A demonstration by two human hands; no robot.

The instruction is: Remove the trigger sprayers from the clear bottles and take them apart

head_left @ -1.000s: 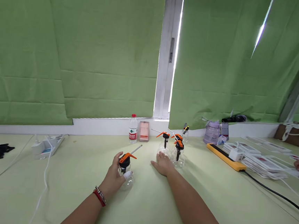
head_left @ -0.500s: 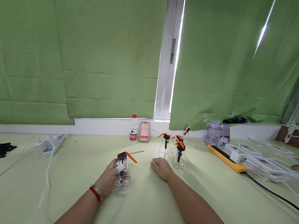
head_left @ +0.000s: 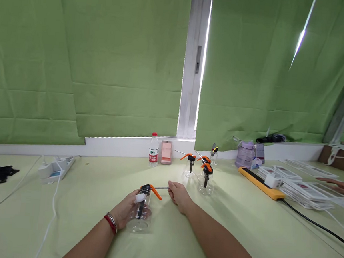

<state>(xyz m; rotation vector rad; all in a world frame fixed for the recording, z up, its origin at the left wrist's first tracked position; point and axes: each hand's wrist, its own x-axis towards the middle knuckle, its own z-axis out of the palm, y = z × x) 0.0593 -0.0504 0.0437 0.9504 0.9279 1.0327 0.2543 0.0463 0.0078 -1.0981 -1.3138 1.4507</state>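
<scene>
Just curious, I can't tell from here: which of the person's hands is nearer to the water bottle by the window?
Right. The right hand lies nearer the water bottle, pinching the oiler's thin spout; the left hand sits lower, gripping the clear oiler.

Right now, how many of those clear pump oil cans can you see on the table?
4. One in the left hand, clear oil can; three standing near the window: and a smaller one behind. More may be hidden.
</scene>
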